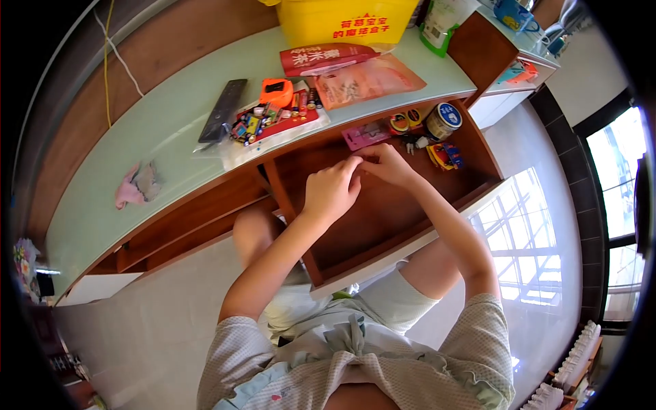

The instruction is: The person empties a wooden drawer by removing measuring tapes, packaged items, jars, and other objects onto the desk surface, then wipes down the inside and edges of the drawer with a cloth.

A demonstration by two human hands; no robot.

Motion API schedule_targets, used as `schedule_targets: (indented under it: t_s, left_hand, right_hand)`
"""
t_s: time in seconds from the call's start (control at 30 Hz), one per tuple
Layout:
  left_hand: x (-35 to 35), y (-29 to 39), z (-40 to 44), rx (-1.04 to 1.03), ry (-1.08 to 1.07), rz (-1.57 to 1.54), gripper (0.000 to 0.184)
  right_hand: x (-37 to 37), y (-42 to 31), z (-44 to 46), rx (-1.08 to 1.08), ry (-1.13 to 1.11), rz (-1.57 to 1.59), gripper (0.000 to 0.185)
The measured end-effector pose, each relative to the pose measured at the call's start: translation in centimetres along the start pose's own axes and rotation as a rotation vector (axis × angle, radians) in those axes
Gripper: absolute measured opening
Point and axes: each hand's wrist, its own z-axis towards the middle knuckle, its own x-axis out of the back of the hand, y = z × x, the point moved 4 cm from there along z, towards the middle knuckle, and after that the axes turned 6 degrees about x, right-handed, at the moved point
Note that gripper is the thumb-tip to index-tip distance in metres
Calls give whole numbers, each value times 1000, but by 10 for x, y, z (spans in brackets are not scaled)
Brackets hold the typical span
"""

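Both hands meet over the open wooden drawer [355,236], near a pink packet [367,134] at its back. My left hand [331,188] has its fingers curled, their tips touching those of the other hand. My right hand [388,165] is bent with fingertips pressed together at the same spot. Anything between the fingertips is too small to make out. To the right in the drawer lie round yellow-and-red tins [399,123], a jar with a blue lid [444,121], keys [411,145] and a small colourful pack [445,156].
On the glass-topped cabinet [184,102] are a black remote [223,111], an orange tape measure [276,91], batteries on a plastic bag, a red pouch [328,59], a pink pouch [369,80], a yellow box [342,20] and a pink cloth [130,188].
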Motion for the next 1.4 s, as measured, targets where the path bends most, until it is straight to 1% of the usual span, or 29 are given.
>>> schedule_targets:
  t_s: [0.03,0.13,0.23,0.33,0.37,0.47,0.53,0.57,0.63,0.73,0.77,0.83,0.9,0.93,1.0,1.03,1.1,1.17,1.23,1.3,1.37,1.4]
  left_hand:
    - [-9,2,2,-13,-36,20,29]
    - [-29,7,8,-42,-104,41,30]
    - [-49,3,13,-50,-172,44,31]
    - [-68,-4,23,-40,-228,18,33]
    - [-74,-6,27,-41,-230,29,33]
    - [-93,-10,40,-42,-261,71,35]
    - [-105,-11,48,-65,-245,82,38]
    - [-112,-13,53,-34,-273,95,39]
    - [-123,-13,65,30,-329,124,41]
    - [-146,-19,83,127,-385,104,52]
    - [-153,-21,89,125,-373,104,56]
    - [-166,-24,99,123,-350,103,63]
    - [-187,-36,108,158,-333,-64,67]
    - [-201,-46,113,175,-322,-146,69]
    - [-238,-71,125,100,-110,-175,67]
    - [-242,-73,131,62,-4,-189,66]
    - [-258,-86,145,302,-203,-433,61]
    - [-230,-55,145,660,-391,-806,49]
    - [-223,-45,146,771,-379,-901,44]
    - [-222,-41,146,867,-343,-1020,38]
    - [-225,-43,150,783,-287,-1008,37]
    - [-229,-47,152,741,-258,-1001,36]
  right_hand:
    - [5,12,-3,26,-26,-70,22]
    - [24,37,-15,-78,-26,-173,23]
    - [45,61,-21,-127,86,-303,28]
    - [67,83,-18,-221,174,-357,33]
    - [71,98,-16,-233,217,-364,38]
    - [82,125,-8,-224,298,-238,44]
    - [89,128,-7,-179,351,-394,53]
    - [93,129,-6,-157,375,-472,57]
    - [97,139,-2,-221,351,-517,67]
    - [102,146,4,-296,320,-519,79]
    - [104,147,5,-317,310,-510,83]
    - [103,165,10,-251,341,-440,85]
    - [99,186,12,-213,380,-369,88]
    - [100,186,12,-212,364,-388,89]
    - [101,179,9,-210,332,-424,89]
    - [101,178,8,-235,314,-440,89]
    - [100,174,9,-283,277,-473,89]
    - [98,172,10,-274,319,-482,90]
    - [96,170,10,-243,370,-496,90]
    - [91,169,9,-316,369,-546,89]
    - [82,166,10,-360,382,-628,84]
    - [79,165,10,-364,392,-610,82]
